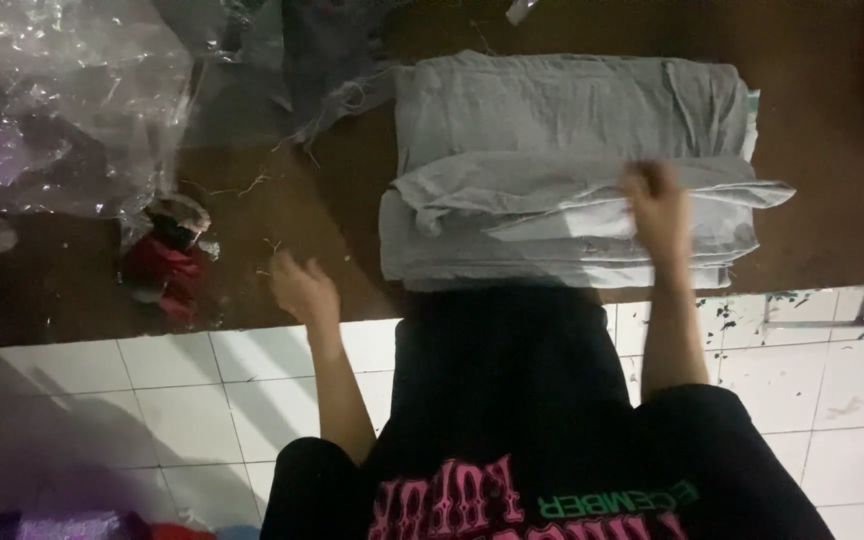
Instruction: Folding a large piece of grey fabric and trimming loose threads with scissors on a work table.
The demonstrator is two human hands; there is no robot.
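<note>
nearest the camera was the person's black shirt [512,400] with pink and green print, seen from above, over a white tiled floor [132,400]. both forearms extended forward to a dark brown table [332,200].

left hand [302,290]: positioned at the near edge of the table, left of the fabric and apart from it. fingers were loosely spread and held nothing.

right hand [657,210]: resting on top of the folded grey fabric stack [562,170], toward its right end. motion blur prevented a reading of whether the fingers were pinching the top layer or lying flat, so its grip could not be determined.

folded grey fabric stack: lying on the table directly in front of the person, long side parallel to the near edge. the upper layer was creased and projected slightly past the right end.

other items on the table: crumpled clear plastic sheeting [62,100] at the far left; a small red and dark bundle [167,260] wrapped in plastic, just left of the left hand; loose threads [242,185] between the plastic and the stack.
</note>
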